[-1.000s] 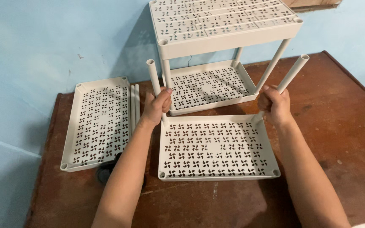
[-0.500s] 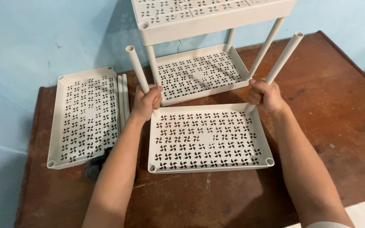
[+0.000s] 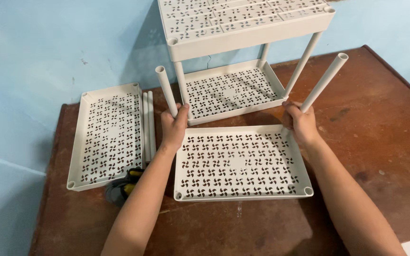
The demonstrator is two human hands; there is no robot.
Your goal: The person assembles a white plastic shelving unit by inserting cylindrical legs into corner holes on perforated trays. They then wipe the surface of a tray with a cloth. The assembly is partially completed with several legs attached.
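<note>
A perforated tray [image 3: 241,163] is lying centre frame, a two-tier rack [image 3: 236,57] standing behind it, another tray [image 3: 107,135] lying at left.

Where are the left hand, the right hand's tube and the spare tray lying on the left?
left hand [image 3: 172,127], head view, its back.
right tube [image 3: 326,78], head view, mid-shaft.
spare tray [image 3: 107,135], head view, perforated floor.

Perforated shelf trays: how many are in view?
4. One tray lies flat between the hands, one spare tray lies flat at left, and the upper tray and lower tray form the assembled rack behind. None seems hidden.
</note>
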